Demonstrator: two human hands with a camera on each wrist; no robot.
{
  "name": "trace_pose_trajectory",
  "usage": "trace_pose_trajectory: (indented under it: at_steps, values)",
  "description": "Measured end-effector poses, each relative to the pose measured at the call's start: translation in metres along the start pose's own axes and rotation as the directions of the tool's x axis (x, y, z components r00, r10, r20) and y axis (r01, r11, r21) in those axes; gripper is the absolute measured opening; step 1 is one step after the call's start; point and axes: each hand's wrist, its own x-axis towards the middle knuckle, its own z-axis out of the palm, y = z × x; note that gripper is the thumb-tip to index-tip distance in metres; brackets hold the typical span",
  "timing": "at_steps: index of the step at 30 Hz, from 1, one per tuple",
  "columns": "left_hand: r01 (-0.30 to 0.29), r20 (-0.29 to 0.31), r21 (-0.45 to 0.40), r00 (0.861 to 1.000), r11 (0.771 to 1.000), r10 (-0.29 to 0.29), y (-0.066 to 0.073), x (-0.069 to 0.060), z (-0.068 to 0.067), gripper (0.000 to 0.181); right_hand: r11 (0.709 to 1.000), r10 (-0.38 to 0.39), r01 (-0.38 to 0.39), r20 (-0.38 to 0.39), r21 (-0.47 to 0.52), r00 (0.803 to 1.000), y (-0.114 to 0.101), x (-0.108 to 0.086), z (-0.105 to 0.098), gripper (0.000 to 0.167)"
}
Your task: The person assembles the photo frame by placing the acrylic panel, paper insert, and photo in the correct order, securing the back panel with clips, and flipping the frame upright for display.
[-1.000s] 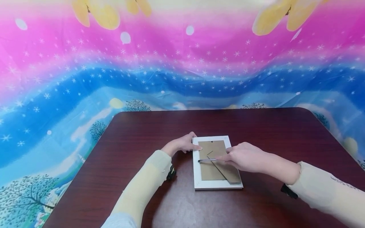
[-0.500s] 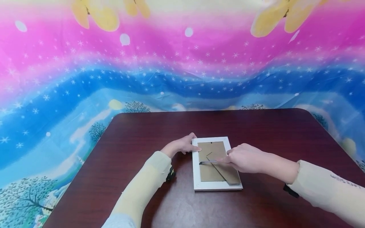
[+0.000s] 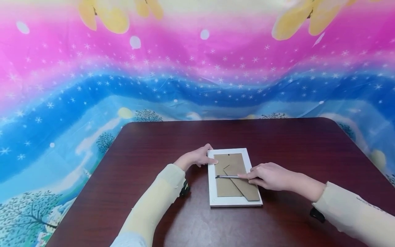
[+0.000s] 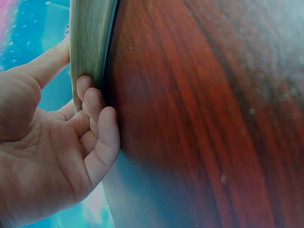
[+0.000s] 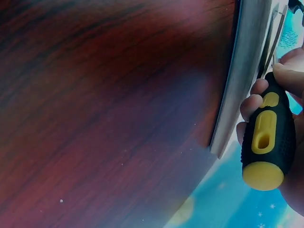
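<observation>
A white picture frame [image 3: 212,187] lies on the table with its back up, showing a brown backing board [image 3: 226,188] and a slanted stand leg [image 3: 248,192]. My left hand [image 3: 199,156] grips its upper left side, thumb on the top face. In the left wrist view the fingers curl against the frame's side edge [image 4: 90,42]. My right hand [image 3: 271,175] holds a screwdriver by its black and yellow handle [image 5: 266,133]. The screwdriver's metal shaft [image 3: 229,177] crosses over the backing, its dark tip at the inner left edge of the frame. Exact contact there is too small to tell.
The dark red-brown wooden table [image 3: 166,137] spreads around the frame, with rounded far corners. A colourful printed cloth [image 3: 197,79] hangs behind and beside it.
The right hand has dropped slightly and its fingers have shifted, with more of the screwdriver's shaft showing. Its tip stays near the frame's left inner edge. The left hand keeps its place.
</observation>
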Motion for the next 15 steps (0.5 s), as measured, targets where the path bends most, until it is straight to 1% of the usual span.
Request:
trace_pose_trajectory:
  at_steps: [4,11,15]
  values:
    - [-0.003,0.004,0.005,1.000,1.000,0.003,-0.0014,-0.0017,0.0002,0.042,1.000,-0.016,0.016,-0.009,0.003,1.000,0.0012,-0.0003,0.0026,0.042]
    - [-0.015,0.010,0.012,1.000,1.000,0.015,0.0000,-0.0038,-0.0008,0.043,1.000,0.000,0.000,0.000,0.007,1.000,0.0022,-0.0003,-0.0001,0.040]
    - [-0.016,0.019,0.011,1.000,1.000,0.016,0.0014,-0.0046,-0.0022,0.044,1.000,-0.014,0.013,-0.049,-0.029,0.999,0.0024,-0.0018,-0.0003,0.039]
